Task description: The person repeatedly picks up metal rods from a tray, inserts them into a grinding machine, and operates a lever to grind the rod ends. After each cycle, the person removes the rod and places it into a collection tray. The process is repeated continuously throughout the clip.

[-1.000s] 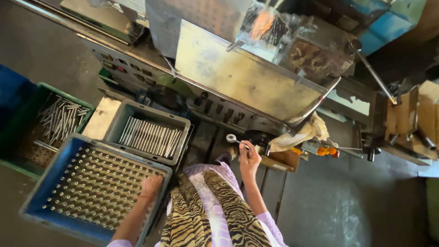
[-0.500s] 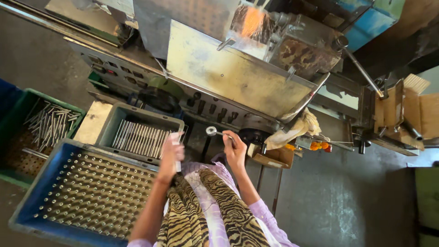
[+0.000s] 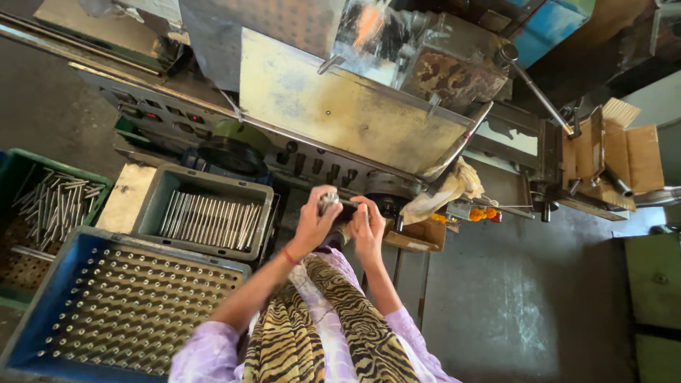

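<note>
My left hand (image 3: pixel 314 220) and my right hand (image 3: pixel 367 225) meet in front of my chest, both wrapped around a small dark and silvery metal part (image 3: pixel 333 203). Its exact shape is hidden by my fingers. Below and to the left sits a blue crate (image 3: pixel 50 305) filled with several upright metal pins. Beside my left arm a grey tray (image 3: pixel 157 193) holds several metal rods lying flat. A large metal machine (image 3: pixel 340 106) stands just beyond my hands.
A green crate (image 3: pixel 14 167) of loose rods is at the far left. A crumpled cloth (image 3: pixel 447 191) lies on the machine's ledge, with orange items (image 3: pixel 482 213) beside it. Cardboard (image 3: pixel 617 156) sits at the right. Grey floor (image 3: pixel 518 305) spreads to the right.
My left hand rose from the blue crate, carrying a rod up, and joined my right hand. The right hand moved slightly left and down toward my chest.
</note>
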Motion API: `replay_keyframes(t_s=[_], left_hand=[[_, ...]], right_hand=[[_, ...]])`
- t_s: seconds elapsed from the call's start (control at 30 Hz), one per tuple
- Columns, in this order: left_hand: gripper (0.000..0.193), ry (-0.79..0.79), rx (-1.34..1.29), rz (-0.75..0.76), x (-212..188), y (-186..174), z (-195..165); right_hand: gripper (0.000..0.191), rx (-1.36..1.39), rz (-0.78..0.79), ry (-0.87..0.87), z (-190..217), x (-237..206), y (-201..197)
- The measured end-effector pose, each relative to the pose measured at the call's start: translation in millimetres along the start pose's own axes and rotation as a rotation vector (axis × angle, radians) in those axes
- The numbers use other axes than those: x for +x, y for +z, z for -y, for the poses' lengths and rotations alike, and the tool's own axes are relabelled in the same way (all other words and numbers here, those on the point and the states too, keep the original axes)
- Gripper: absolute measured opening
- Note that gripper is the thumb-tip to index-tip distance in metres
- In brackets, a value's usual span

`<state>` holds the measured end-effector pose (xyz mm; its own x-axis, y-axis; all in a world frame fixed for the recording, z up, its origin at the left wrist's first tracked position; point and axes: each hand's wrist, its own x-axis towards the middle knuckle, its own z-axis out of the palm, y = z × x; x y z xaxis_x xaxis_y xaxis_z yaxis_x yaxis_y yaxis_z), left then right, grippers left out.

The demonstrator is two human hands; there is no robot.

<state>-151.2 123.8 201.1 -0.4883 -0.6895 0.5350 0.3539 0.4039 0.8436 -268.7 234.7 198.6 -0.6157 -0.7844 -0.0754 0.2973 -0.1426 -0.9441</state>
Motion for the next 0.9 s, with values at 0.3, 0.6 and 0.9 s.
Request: replay_keyframes(t_s=[0.3,0.6,0.9], left_hand=[[0.034,0.166,0.317,0.369,17.5,-35.8,-13.2],[0.016,-1.144,-0.466,0.281,45.3,-12.4,-25.4],[0.021,-0.472,-0.213,0.119,27.2,17.1,-64.5]], right_hand=[[0.05,0.286,0.194,0.614,-18.6,12.1,-42.0],[0.027,-0.956,0.263,-0.873,-1.4,36.3,-52.0],[0.04,-0.938,0.258,-0.938,44.5,22.4,-45.3]])
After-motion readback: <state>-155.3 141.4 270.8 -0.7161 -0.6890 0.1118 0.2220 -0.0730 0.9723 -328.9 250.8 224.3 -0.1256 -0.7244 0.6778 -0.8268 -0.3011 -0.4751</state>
